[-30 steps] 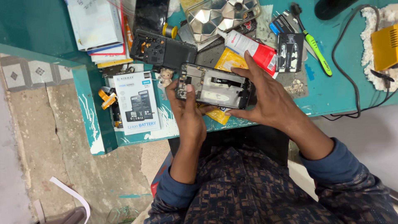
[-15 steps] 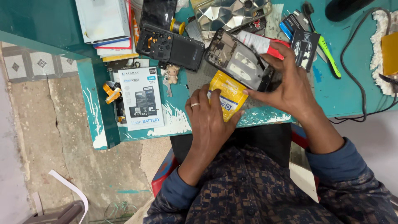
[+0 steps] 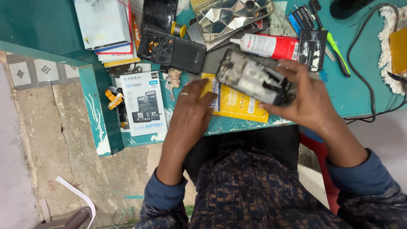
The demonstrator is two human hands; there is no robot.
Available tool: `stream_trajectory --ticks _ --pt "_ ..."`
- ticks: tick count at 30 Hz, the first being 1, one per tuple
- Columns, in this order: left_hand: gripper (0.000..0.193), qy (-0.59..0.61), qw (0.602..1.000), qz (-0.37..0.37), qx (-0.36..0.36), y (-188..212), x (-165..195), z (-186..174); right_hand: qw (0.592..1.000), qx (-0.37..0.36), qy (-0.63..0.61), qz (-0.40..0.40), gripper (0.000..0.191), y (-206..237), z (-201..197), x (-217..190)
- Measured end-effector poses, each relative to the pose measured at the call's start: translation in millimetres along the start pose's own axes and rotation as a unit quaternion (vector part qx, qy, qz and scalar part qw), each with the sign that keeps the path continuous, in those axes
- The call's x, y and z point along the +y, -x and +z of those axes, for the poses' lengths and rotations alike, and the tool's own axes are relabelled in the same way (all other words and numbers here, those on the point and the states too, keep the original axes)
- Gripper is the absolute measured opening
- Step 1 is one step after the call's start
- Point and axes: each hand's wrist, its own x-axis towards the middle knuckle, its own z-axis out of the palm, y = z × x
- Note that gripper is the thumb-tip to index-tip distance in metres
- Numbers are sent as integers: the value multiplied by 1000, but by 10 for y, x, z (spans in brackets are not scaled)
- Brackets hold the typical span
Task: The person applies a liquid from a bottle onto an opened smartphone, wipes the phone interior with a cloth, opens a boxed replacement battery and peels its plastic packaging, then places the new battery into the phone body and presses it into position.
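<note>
My right hand (image 3: 305, 95) grips an opened phone body (image 3: 252, 76), its bare inner frame facing up, tilted above the teal table (image 3: 360, 89). Under it lies a flat yellow packet (image 3: 237, 104) near the table's front edge. My left hand (image 3: 193, 110), a ring on one finger, rests with its fingertips on the left end of that yellow packet. A white and red glue tube (image 3: 267, 46) lies just behind the phone body.
A white battery box (image 3: 144, 104) lies at the left corner beside a small doll keyring (image 3: 173, 78). Another open black phone (image 3: 171, 51), a faceted metallic phone case (image 3: 231, 17), a green-handled tool (image 3: 335, 46), stacked paper boxes (image 3: 104, 25) and a black cable (image 3: 364, 85) crowd the table.
My left hand let go of the phone body and dropped onto the yellow packet. My right hand lifted the phone body up and to the right, tilting it.
</note>
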Motion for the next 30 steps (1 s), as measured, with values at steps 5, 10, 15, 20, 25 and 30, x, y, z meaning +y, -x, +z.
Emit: stream_trajectory --ticks 5,10,15,20,25,30 --pt "34 49 980 -145 129 173 45 203 999 -13 24 -28 99 34 314 -126" --pt "36 16 973 -154 168 341 49 317 998 -37 27 -42 103 -31 370 -228" --pt "58 53 978 -136 150 378 96 321 999 -42 -4 -21 119 56 245 -217" --pt "49 66 971 -178 146 313 80 383 999 -9 -5 -36 116 212 342 -154" --pt "37 15 971 -186 148 280 114 464 999 41 -11 -21 105 294 515 -158" --pt "47 -65 981 -138 121 223 366 636 998 53 -24 -32 106 293 553 -143"
